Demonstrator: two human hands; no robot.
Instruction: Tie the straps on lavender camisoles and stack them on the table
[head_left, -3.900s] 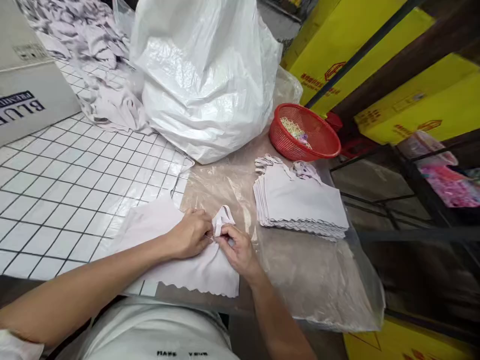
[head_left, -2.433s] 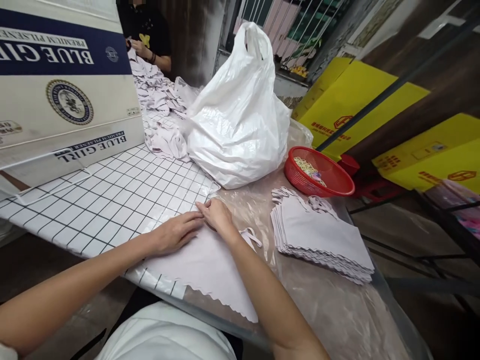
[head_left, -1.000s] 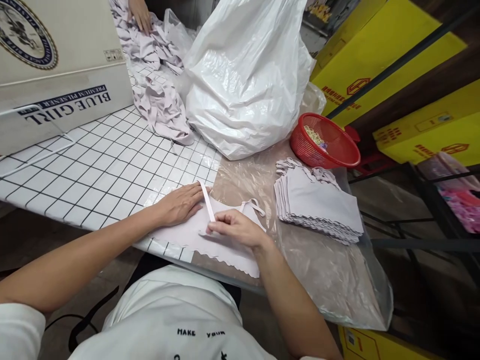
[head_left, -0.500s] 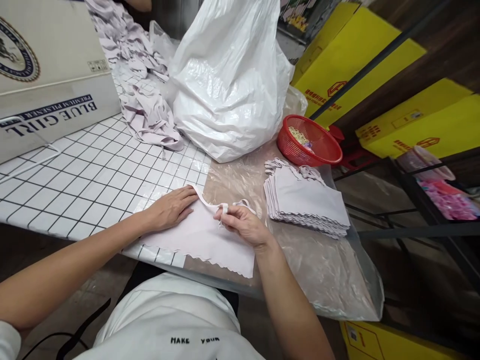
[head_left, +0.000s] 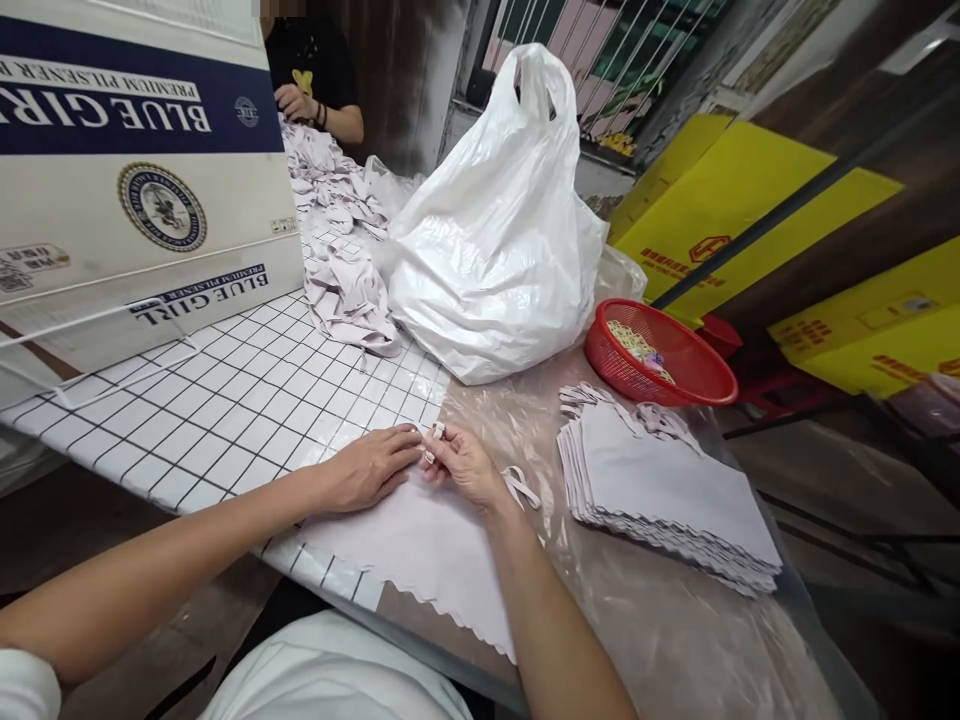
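Observation:
A pale lilac garment piece (head_left: 442, 550) with a scalloped lower edge and thin straps lies flat in front of me, partly on the grid cloth and partly on clear plastic. My left hand (head_left: 367, 468) rests on its upper left part, fingers stretched out flat. Beside those fingertips, my right hand (head_left: 461, 465) pinches a narrow strap (head_left: 438, 431) of the garment, bunched between thumb and fingers. The garment's other strap (head_left: 521, 487) forms a loop to the right of my right wrist. A neat stack of similar garments (head_left: 667, 490) lies to the right.
A full white plastic bag (head_left: 495, 250) stands at the back, beside a red basket (head_left: 660, 350) holding yellowish bands. Loose garments (head_left: 349, 290) are heaped behind a large carton (head_left: 150, 170) at left. A co-worker's hand (head_left: 296, 103) is at the heap. Yellow boxes (head_left: 750, 210) stand right.
Over the last second, my right hand has drawn the strap right, then back up beside my left fingertips. My left hand stays on the garment. The view has tilted up, showing the co-worker again.

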